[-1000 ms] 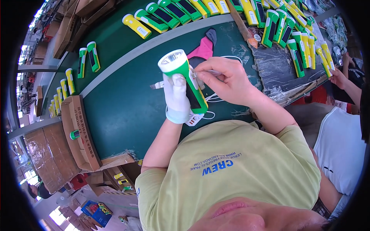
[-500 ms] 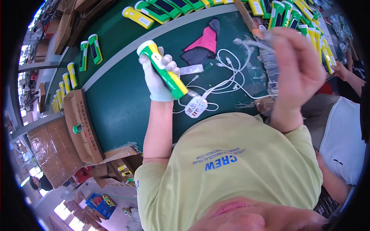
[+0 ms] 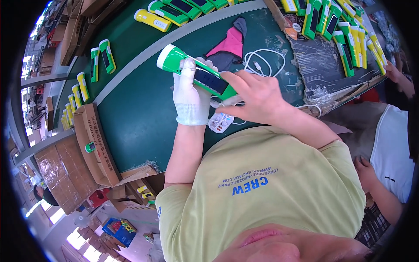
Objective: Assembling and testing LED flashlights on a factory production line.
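1. Nearest me on the green tabletop (image 3: pixel 139 118) is a white socket block (image 3: pixel 217 124), just below the flashlight's near end.
2. My bare right hand (image 3: pixel 262 94) comes in from the right, fingers touching the near right end of the flashlight, thumb apart below it; I cannot tell whether it grips anything.
3. My gloved left hand (image 3: pixel 192 91) is closed around the flashlight's middle from the left.
4. The green flashlight (image 3: pixel 210 81) lies slantwise between my hands above the tabletop, dark panel up, white head pointing far left.
5. Beyond my right hand a white cable (image 3: pixel 257 66) loops.
6. Farther off lies a pink and grey cloth (image 3: pixel 231 43).
7. Farthest are a row of flashlights (image 3: pixel 152 20) and, far right, more flashlights (image 3: pixel 312 19).
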The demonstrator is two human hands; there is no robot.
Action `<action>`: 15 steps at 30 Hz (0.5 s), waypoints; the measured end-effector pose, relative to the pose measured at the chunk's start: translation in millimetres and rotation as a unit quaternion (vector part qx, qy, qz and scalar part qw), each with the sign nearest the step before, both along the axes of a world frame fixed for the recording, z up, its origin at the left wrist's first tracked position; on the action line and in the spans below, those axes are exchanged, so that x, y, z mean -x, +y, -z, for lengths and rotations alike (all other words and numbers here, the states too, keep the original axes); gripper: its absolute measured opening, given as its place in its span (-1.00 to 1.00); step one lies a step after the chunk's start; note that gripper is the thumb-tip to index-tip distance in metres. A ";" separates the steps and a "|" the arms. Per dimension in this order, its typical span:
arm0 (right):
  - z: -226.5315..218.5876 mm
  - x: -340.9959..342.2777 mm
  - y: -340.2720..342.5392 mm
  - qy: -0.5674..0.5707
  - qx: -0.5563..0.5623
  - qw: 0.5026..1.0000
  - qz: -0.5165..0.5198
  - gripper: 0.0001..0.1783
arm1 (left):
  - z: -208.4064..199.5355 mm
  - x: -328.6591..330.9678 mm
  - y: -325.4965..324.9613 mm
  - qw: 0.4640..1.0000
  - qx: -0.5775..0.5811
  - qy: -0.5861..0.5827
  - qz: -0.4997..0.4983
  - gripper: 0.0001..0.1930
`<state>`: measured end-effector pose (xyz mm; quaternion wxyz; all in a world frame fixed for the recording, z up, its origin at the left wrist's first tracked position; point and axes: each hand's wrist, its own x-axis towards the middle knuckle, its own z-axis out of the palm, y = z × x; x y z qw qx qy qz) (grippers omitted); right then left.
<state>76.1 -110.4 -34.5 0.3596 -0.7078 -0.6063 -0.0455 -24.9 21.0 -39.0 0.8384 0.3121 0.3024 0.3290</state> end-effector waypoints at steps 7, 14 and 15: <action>14.2 12.9 7.2 0.198 0.104 0.974 -0.041 -0.50 | -8.5 -12.4 1.2 0.991 -0.114 0.035 0.062 -0.53; 23.1 9.3 11.7 0.889 0.076 0.414 -0.181 -0.44 | 7.2 -12.4 6.1 0.982 0.095 -0.133 0.091 -0.20; 32.6 5.6 10.9 0.845 0.144 0.483 -0.181 -0.41 | 9.3 -11.8 9.5 0.983 0.099 -0.118 0.101 -0.25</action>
